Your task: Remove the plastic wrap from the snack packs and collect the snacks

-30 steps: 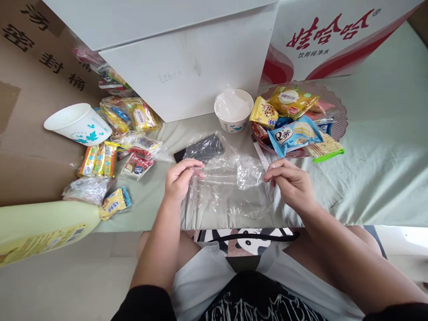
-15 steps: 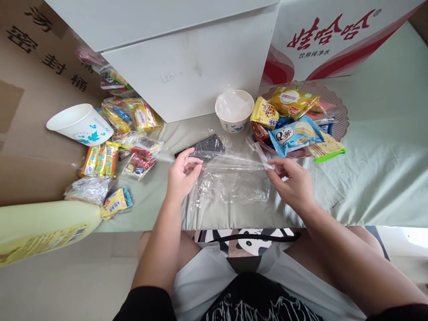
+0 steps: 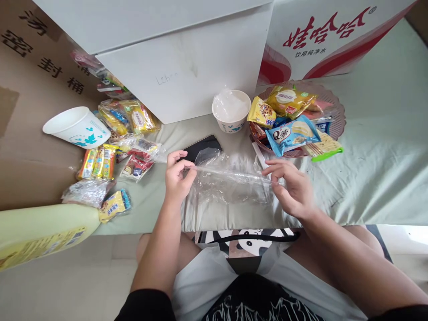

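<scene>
A clear plastic bag (image 3: 230, 180) lies stretched flat on the green cloth in front of me. My left hand (image 3: 177, 176) pinches its left end between thumb and fingers. My right hand (image 3: 290, 185) pinches its right end, fingers curled. The bag's top edge runs taut between the two hands. Just behind the bag lies a black phone (image 3: 200, 147).
A brown dish (image 3: 337, 120) heaped with snack packets stands at the right. A paper cup (image 3: 231, 110) stuffed with plastic sits by a white box (image 3: 187, 58). Another paper cup (image 3: 77, 127) lies tipped at the left among loose snack packets (image 3: 100, 160). A cardboard box (image 3: 33, 89) flanks the left.
The bag, bunched and loose a second ago, has been pulled straight and flattened between my hands. It has slid off the phone, which now shows uncovered.
</scene>
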`<state>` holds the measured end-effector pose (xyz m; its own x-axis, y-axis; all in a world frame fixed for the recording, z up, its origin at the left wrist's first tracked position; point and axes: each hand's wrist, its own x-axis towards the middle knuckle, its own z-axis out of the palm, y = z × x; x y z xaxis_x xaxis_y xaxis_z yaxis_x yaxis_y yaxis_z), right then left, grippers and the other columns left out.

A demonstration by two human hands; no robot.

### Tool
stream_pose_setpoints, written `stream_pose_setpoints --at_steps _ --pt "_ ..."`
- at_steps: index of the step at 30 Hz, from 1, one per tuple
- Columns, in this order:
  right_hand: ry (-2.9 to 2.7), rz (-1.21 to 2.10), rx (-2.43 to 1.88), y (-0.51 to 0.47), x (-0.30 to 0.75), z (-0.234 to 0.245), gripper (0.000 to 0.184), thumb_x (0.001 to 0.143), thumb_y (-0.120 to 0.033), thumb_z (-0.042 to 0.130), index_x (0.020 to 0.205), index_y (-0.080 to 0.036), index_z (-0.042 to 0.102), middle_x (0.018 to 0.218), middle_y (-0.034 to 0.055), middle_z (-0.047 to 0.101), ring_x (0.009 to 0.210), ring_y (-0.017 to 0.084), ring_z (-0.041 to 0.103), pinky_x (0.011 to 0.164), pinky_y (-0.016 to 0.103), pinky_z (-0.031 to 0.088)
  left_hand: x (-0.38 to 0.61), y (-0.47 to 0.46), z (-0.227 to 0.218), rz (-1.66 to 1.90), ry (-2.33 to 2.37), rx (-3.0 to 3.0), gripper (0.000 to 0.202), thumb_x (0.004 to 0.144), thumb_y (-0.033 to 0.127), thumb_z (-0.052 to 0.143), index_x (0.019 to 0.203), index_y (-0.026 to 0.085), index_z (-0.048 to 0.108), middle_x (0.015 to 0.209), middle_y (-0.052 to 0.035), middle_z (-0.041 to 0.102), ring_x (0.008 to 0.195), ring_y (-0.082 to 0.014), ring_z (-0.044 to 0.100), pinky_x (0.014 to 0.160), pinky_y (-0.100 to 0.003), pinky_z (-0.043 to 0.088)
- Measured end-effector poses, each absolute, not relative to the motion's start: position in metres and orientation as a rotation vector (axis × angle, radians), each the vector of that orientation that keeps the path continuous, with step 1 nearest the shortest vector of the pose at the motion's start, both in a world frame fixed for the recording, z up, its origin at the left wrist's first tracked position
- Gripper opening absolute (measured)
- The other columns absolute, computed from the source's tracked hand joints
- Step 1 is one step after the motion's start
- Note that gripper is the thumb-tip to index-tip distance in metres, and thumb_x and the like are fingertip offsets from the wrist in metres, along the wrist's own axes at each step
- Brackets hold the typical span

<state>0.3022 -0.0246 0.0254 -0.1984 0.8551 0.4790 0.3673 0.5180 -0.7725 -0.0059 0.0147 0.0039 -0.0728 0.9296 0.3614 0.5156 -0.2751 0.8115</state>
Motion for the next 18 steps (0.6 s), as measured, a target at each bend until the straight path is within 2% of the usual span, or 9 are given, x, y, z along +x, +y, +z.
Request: stream_pose_setpoints --at_steps 2,4,8,12,18 --pt "-1.777 0.709 -0.988 -0.025 0.302 0.025 0.009 0.083 -0.017 0.053 0.077 -0.024 0.051 0.079 0.0041 0.070 0.104 0.028 0.069 0.084 0.042 0.054 -0.007 0.014 0.004 1.283 1.429 1.699 0.014 0.080 0.027 0.065 0.068 0.020 0.065 0.105 -0.0071 0.065 0.103 -0.0231 0.063 0.087 -0.038 0.053" --pt "-1.744 0.757 -1.006 -0.025 0.301 0.027 0.010 0.085 -0.021 0.052 0.076 -0.024 0.051 0.075 0.0036 0.068 0.094 0.026 0.070 0.080 0.040 0.054 -0.007 0.013 0.005 1.254 1.320 1.603 0.017 0.081 0.029 0.063 0.067 0.020 0.062 0.095 -0.0066 0.069 0.093 -0.0230 0.065 0.083 -0.039 0.054" --pt "-1.697 0.789 -1.115 -0.025 0.301 0.030 0.011 0.085 -0.024 0.052 0.075 -0.024 0.051 0.072 0.0028 0.063 0.072 0.021 0.063 0.071 0.036 0.052 -0.003 0.011 0.009 1.240 1.236 1.432 0.022 0.078 0.033 0.065 0.061 0.020 0.058 0.078 -0.0055 0.070 0.076 -0.0218 0.065 0.073 -0.037 0.052" --pt "-1.735 0.756 -1.272 -0.026 0.301 0.033 0.006 0.083 -0.023 0.053 0.076 -0.024 0.053 0.064 -0.0007 0.061 0.057 0.015 0.056 0.057 0.029 0.046 0.002 0.011 0.016 1.201 1.213 1.288 0.029 0.072 0.039 0.067 0.056 0.020 0.052 0.073 -0.0062 0.069 0.065 -0.0197 0.061 0.061 -0.034 0.047" --pt "-1.800 0.653 -1.294 -0.027 0.298 0.033 0.008 0.085 -0.023 0.051 0.078 -0.024 0.055 0.064 -0.0020 0.063 0.056 0.014 0.057 0.056 0.026 0.045 0.006 0.011 0.019 1.163 1.169 1.218 0.029 0.070 0.039 0.069 0.055 0.020 0.052 0.072 -0.0058 0.068 0.062 -0.0180 0.058 0.058 -0.032 0.044"
